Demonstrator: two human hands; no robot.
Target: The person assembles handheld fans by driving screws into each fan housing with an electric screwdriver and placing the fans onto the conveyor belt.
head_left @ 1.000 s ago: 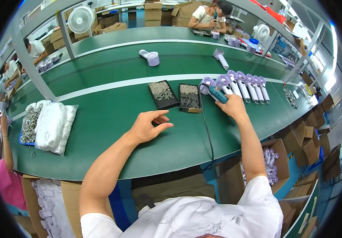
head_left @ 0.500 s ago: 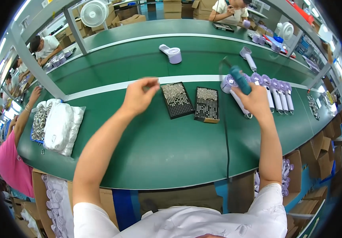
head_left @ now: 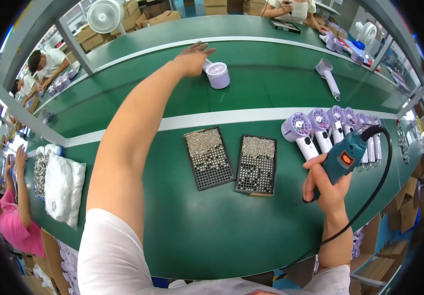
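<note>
Left hand [head_left: 192, 60] splayed at lavender fan [head_left: 219, 78], grip unclear; right hand [head_left: 331, 191] held screwdriver [head_left: 344, 156]; fan row [head_left: 318, 119] lay aligned, outlying fan [head_left: 329, 81] not.

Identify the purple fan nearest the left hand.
The fan beyond the white strip, at the left hand; the other loose fan and the fan row lie farther right.

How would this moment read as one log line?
left hand: at lavender fan, contact unclear | right hand: gripping teal corded tool | two black trays: on green bench

Teal-and-black screwdriver [head_left: 341, 160], lilac-and-white fan [head_left: 218, 77], green table [head_left: 212, 226], black gridded trays [head_left: 215, 180].
</note>
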